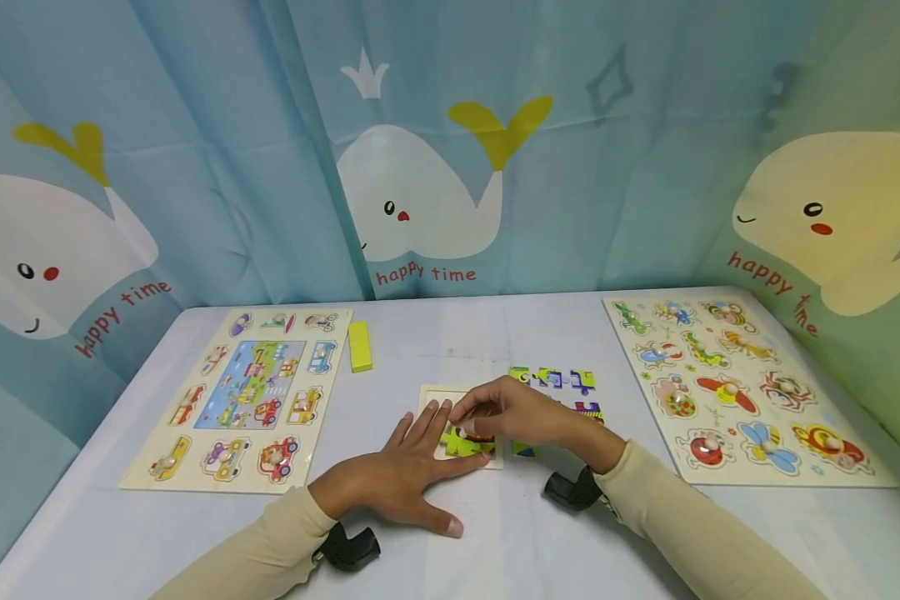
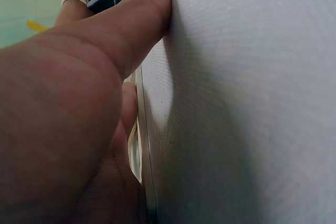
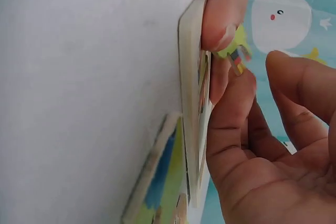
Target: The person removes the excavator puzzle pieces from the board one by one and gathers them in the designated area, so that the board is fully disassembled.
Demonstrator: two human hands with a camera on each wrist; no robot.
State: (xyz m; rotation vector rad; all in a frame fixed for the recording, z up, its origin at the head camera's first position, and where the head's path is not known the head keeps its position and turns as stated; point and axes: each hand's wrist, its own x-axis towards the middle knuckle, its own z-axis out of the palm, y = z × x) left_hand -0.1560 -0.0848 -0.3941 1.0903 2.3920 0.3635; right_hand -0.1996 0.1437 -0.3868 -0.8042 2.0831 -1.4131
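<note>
My left hand (image 1: 408, 475) lies flat with spread fingers. Its fingertips rest on a small wooden puzzle tray (image 1: 435, 392), and its thumb touches the tabletop. Over the tray, my right hand (image 1: 525, 417) has curled fingers with thumb and index close together. In the right wrist view its thumb meets a lime-green jigsaw piece (image 3: 231, 51) with a multicoloured end, raised off the tray; the index fingertip appears slightly apart. More green pieces (image 1: 461, 443) lie inside the tray, partly covered by both hands. Loose jigsaw pieces (image 1: 551, 379) lie right of the tray, some hidden behind the right hand.
A vehicle peg puzzle board (image 1: 251, 383) lies on the left, and an insect peg puzzle board (image 1: 727, 392) on the right. A yellow block (image 1: 360, 347) sits beside the vehicle board. Behind the white table (image 1: 457, 333) hangs a blue whale-print curtain (image 1: 270, 208).
</note>
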